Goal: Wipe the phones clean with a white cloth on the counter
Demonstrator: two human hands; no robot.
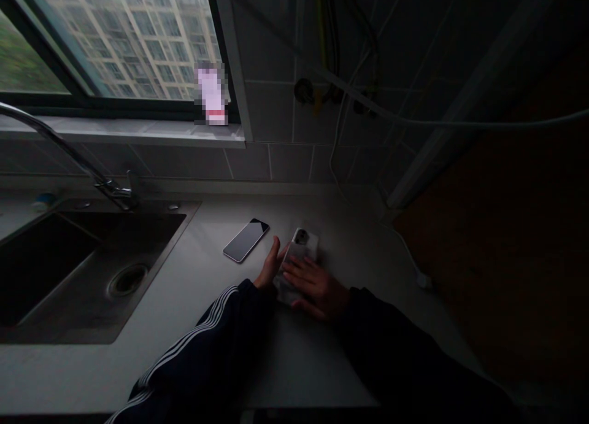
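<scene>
A white phone (301, 245) lies back-up on the grey counter (294, 350), its camera end pointing away from me. My right hand (317, 286) lies over its near end with fingers spread flat on it. My left hand (269, 267) holds the phone's left edge, thumb up beside it. A second phone (246, 240) with a dark screen lies face-up a little to the left, untouched. Both my sleeves are dark; the left one has white stripes.
A steel sink (151, 261) with a drain and a curved tap (69, 151) fills the left. A window sill (138, 132) runs above it. Tiled wall with pipes and a white cable (405, 246) stands behind. The scene is dim.
</scene>
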